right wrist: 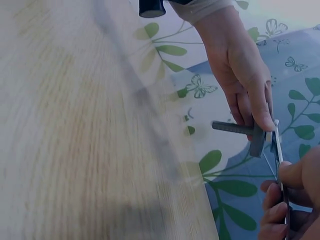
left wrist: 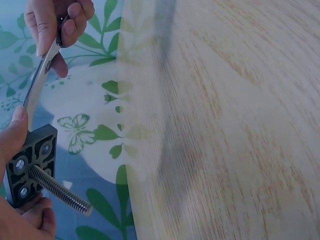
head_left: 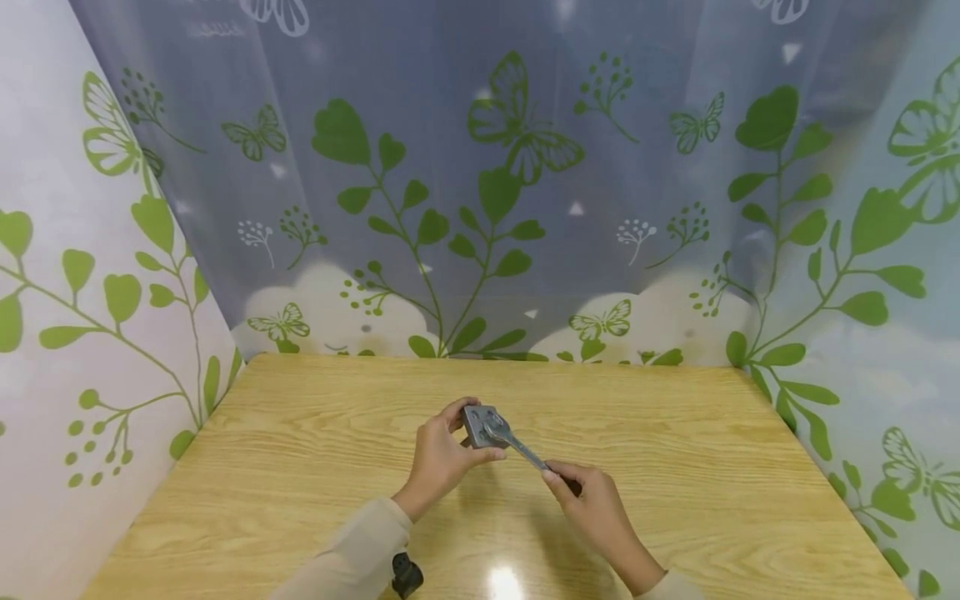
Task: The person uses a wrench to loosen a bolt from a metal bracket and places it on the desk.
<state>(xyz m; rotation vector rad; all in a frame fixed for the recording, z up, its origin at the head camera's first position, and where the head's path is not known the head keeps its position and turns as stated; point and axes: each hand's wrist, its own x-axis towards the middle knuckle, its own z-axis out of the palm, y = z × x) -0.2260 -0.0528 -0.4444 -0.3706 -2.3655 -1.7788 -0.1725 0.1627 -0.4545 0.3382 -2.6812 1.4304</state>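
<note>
My left hand [head_left: 438, 454] grips a small dark square plate [head_left: 472, 429] by its edges, with the thumb along the near side. From the plate's other face sticks a threaded bolt [left wrist: 62, 191], plain in the left wrist view, among several corner holes. A metal wrench [head_left: 527, 451] lies with its head against the plate's upper face, over the middle. Its handle is held by my right hand [head_left: 592, 504], fingers curled round the end. Seen side-on in the right wrist view, the wrench [right wrist: 279, 152] stands close beside the plate [right wrist: 257, 142]. Its head partly hides what it sits on.
Both hands are above a wood-grain table [head_left: 337, 417]. A curtain [head_left: 420, 208] printed with green leaves and butterflies hangs behind it, with similar panels on the left and right sides. A black device [head_left: 406, 575] is on the left wrist.
</note>
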